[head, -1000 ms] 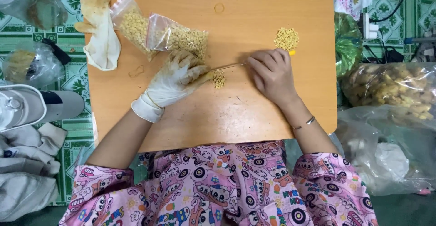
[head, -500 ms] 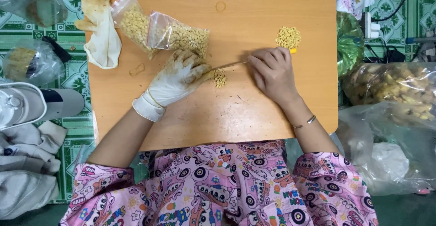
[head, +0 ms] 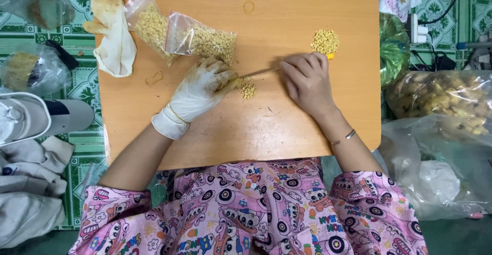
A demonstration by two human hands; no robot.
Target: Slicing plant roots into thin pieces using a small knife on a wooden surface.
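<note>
Little has shifted; both hands stay put on the counter (head: pixel 287 132). Gloved left hand (head: pixel 200 88) fingers curl beside small yellow bits (head: pixel 248 88). Bare right hand (head: pixel 306 80) pinches a thin blade (head: pixel 259 72).

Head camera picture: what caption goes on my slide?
Gloved left hand and bare right hand hold a thin blade over small yellow pieces on a wooden board.

Bare table (head: pixel 287 137) lies near the body; seed bags (head: pixel 205 39) and spare glove (head: pixel 115 39) crowd its far-left.
</note>
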